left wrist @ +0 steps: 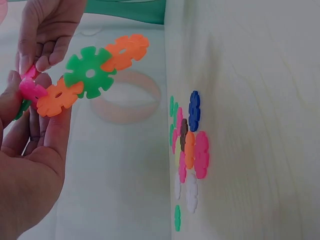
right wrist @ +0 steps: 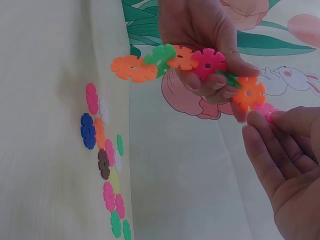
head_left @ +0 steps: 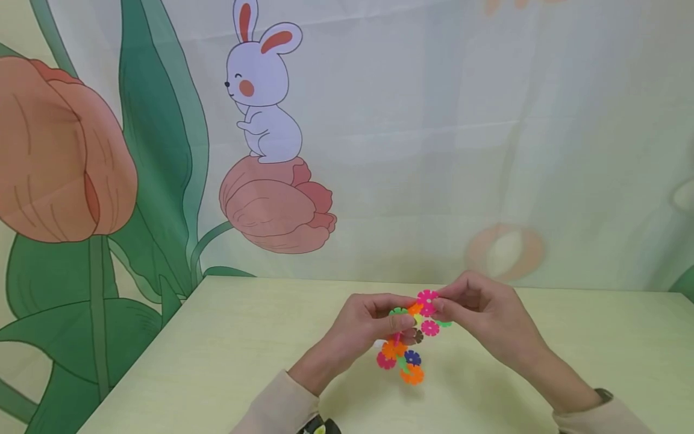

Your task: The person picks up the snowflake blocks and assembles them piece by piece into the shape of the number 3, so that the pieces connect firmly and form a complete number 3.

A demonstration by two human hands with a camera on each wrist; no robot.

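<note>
My left hand [head_left: 363, 328] grips a chain of interlocked flower-shaped discs between thumb and fingers. In the right wrist view the chain runs from an orange disc [right wrist: 134, 69] through a green disc [right wrist: 160, 59] and a pink disc [right wrist: 208, 65] to another orange disc [right wrist: 249, 93]. My right hand [right wrist: 295, 170] pinches a pink disc [right wrist: 266, 112] against that last orange one; its fingertips partly cover it, and whether the two are locked together I cannot tell. The left wrist view has my right hand [left wrist: 50, 30] above the left hand [left wrist: 35, 175].
Loose discs lie grouped on the pale table [head_left: 217, 361] beneath the hands, among them a blue disc [left wrist: 194, 111], a brown disc [right wrist: 103, 164] and a white disc [left wrist: 192, 192]. A printed cloth [head_left: 390, 150] with a rabbit and tulips hangs behind the table's back edge.
</note>
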